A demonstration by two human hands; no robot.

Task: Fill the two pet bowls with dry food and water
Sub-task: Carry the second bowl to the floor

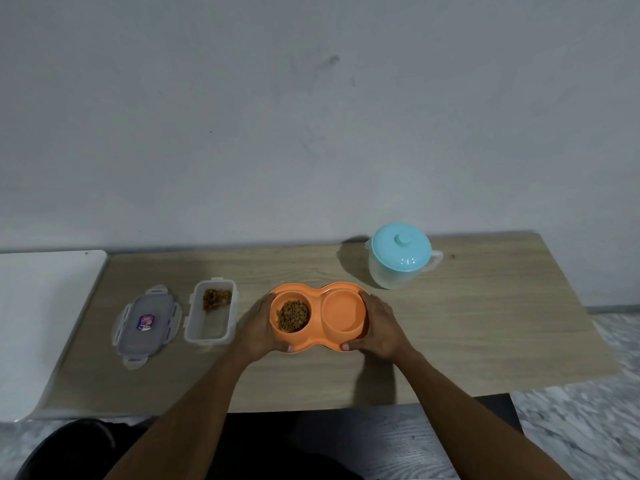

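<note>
Your left hand (pixel 258 327) grasps the left end of the orange plastic double pet dish (pixel 317 306), fingers wrapped round the outer wall and thumb on the near rim. Your right hand (pixel 381 327) holds the right end the same way. The dish sits near the middle of the wooden table (pixel 485 323). The paired grip suggests you are steadying or repositioning it, not filling it.

The left bowl holds a heap of brown dry kibble (pixel 293 317), so the food half appears done. The right bowl (pixel 343 313) looks dry, though a shallow layer of water cannot be ruled out.

The translucent plastic jug (pixel 398 275) stands behind and to the right of the dish, apart from it, with its round turquoise lid (pixel 401 251) fitted. Judged from this, the pour has not begun. One hand must let go of the dish to lift the jug.

The clear rectangular food container (pixel 211 317) lies open just left of the dish with some kibble left at its far end. Its clip-lock lid (pixel 147 323) lies flat beside it. A white board (pixel 41 323) adjoins the table's left edge.
</note>
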